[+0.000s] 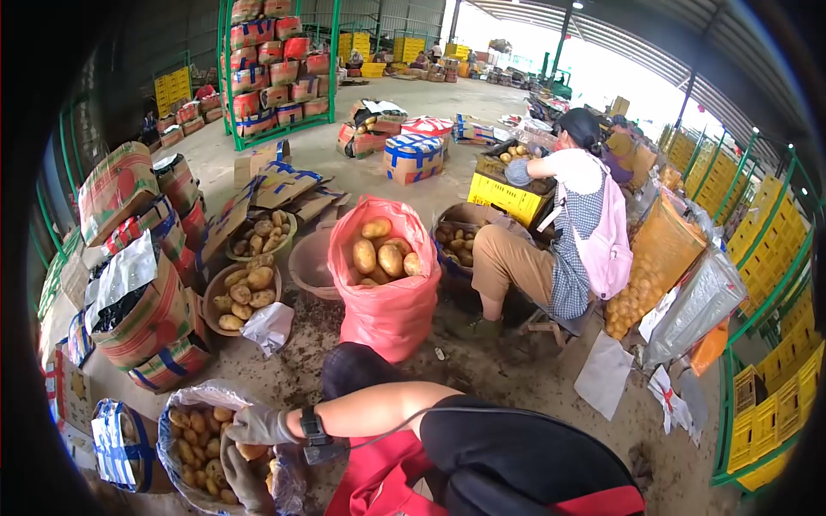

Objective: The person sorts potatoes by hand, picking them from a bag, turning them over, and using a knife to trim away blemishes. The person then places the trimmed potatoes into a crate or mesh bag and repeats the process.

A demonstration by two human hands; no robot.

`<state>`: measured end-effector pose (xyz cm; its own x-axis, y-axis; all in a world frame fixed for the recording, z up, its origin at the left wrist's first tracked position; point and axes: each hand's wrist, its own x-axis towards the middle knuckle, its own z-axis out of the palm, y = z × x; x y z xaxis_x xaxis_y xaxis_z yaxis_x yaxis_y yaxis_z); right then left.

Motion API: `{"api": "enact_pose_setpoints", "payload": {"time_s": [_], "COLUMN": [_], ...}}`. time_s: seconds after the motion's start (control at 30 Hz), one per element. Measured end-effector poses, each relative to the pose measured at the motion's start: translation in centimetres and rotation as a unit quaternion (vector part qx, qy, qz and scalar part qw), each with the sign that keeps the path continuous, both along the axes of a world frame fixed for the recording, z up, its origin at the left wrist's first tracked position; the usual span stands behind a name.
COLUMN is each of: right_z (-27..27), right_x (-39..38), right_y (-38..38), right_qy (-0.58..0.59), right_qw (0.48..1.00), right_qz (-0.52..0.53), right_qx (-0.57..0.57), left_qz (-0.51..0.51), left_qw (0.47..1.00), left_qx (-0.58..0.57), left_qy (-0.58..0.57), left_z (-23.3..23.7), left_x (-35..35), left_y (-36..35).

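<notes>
At the lower left, both my hands wear grey gloves and are over a lined basket (pixel 169 447) full of potatoes (pixel 202 447). My right hand (pixel 262 425), with a dark band on its wrist, reaches in from the right with its fingers curled. Below it, my left hand (pixel 245 482) is bent round a potato (pixel 252 451) that sits between the two gloves. Parts of the fingers are hidden, so the exact grip of each is hard to see. Clear plastic lining (pixel 291 473) hangs over the basket's right side.
A pink sack (pixel 387 314) of large potatoes stands ahead, beside an upturned-looking pink basin (pixel 314 262). Potato baskets (pixel 243 295) and stacked cartons (pixel 142 301) are on the left. A co-worker (pixel 572 206) sits at a yellow crate (pixel 508 198). Paper scraps (pixel 605 374) lie on the right.
</notes>
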<state>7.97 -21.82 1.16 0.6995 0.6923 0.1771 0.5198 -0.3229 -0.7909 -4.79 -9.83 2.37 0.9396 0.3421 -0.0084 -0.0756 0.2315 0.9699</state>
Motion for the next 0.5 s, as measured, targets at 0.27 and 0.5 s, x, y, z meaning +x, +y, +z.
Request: {"api": "enact_pose_setpoints", "payload": {"time_s": [0.27, 0.5], "right_z": [1.7, 2.6], "right_x": [2.1, 3.7], "right_y": [-1.6, 0.3], "right_qy": [0.112, 0.218], "right_qw": [0.985, 0.960], "right_qz": [0.062, 0.161], "right_qx": [0.114, 0.066], "left_qz": [0.022, 0.065], "left_qw": [0.982, 0.997], "left_qx": [0.185, -0.001], "left_qy": [-0.009, 0.042], "left_z": [1.4, -1.5], "left_x": [1.5, 0.8], "left_y": [0.4, 0.3]}}
